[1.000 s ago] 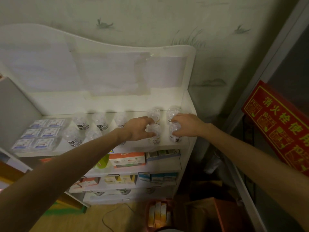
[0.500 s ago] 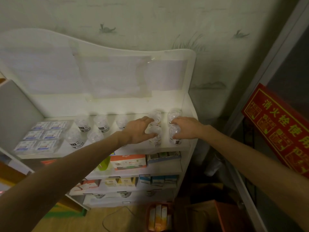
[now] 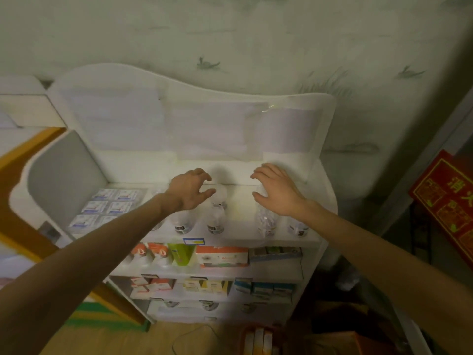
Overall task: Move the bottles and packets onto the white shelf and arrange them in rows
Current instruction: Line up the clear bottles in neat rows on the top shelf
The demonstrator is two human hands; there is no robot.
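Several small clear bottles with dark labels stand on the top board of the white shelf (image 3: 240,208), among them one (image 3: 216,221) near the middle and one (image 3: 266,224) further right. Flat white and blue packets (image 3: 107,206) lie in rows at the board's left end. My left hand (image 3: 190,189) hovers above the middle bottles with fingers spread and loosely bent, holding nothing. My right hand (image 3: 277,192) hovers above the right-hand bottles, fingers spread, also holding nothing. The frame is blurred.
Lower shelf levels hold boxes, including an orange and white box (image 3: 221,256) and a green packet (image 3: 181,253). A red sign with yellow characters (image 3: 448,206) hangs at the right. A grey side panel (image 3: 64,172) rises at the shelf's left end.
Both hands have let go of the bottles at the right of the board and lifted up, fingers spread. The view has shifted, so the shelf sits lower and more to the right.
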